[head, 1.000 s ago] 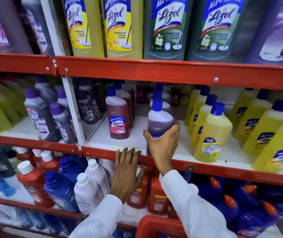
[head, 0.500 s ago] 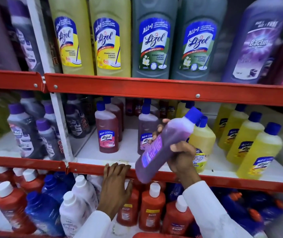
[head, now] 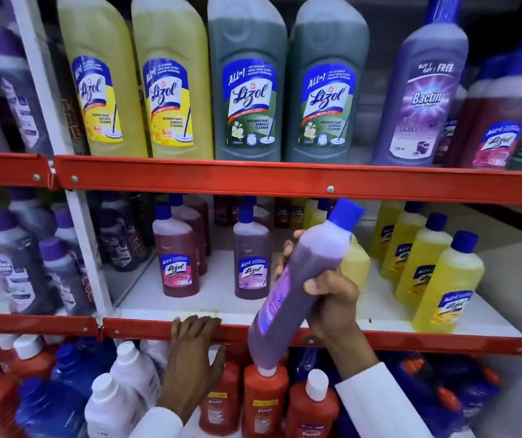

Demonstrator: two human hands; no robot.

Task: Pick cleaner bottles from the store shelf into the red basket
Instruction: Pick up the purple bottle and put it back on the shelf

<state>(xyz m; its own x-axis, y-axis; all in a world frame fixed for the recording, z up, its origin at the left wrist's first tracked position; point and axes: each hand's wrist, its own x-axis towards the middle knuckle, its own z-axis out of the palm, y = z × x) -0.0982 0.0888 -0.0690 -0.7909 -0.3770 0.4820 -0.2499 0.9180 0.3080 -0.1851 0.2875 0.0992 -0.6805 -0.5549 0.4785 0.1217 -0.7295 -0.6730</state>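
Transfer step: right hand grips tilted purple bottle clear of shelf, left hand open on its edge; next, lower into basket, apparently out of view.

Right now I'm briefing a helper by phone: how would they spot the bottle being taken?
Find the middle shelf with the red front edge. In front of it, the right hand holds a purple bottle with a blue cap. It alone is tilted and off the shelf; its neighbours stand upright.
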